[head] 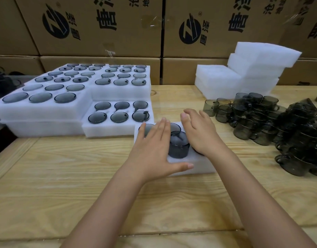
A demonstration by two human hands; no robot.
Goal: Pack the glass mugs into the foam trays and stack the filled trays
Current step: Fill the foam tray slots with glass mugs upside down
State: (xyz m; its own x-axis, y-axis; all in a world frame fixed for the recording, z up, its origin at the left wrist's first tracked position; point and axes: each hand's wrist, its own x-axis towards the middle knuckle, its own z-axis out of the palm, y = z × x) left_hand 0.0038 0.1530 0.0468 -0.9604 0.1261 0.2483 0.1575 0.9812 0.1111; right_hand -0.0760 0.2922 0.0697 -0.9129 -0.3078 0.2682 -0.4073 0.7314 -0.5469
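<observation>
A white foam tray (199, 165) lies on the wooden table in front of me. My left hand (154, 149) lies flat on its left side with straight fingers, thumb stretched along the front. My right hand (200, 131) is flat over its right side. Between the hands a smoky glass mug (178, 146) stands partly out of its hole, higher than the tray top. More mugs sit sunk in the tray's holes, mostly hidden by my hands. A pile of loose grey glass mugs (272, 126) is heaped to the right.
Filled foam trays (116, 126) are stacked at the left, in several piles. Foam tray stacks (247, 72) with no mugs showing stand at the back right. Cardboard boxes (100, 24) form a wall behind the table (64, 176).
</observation>
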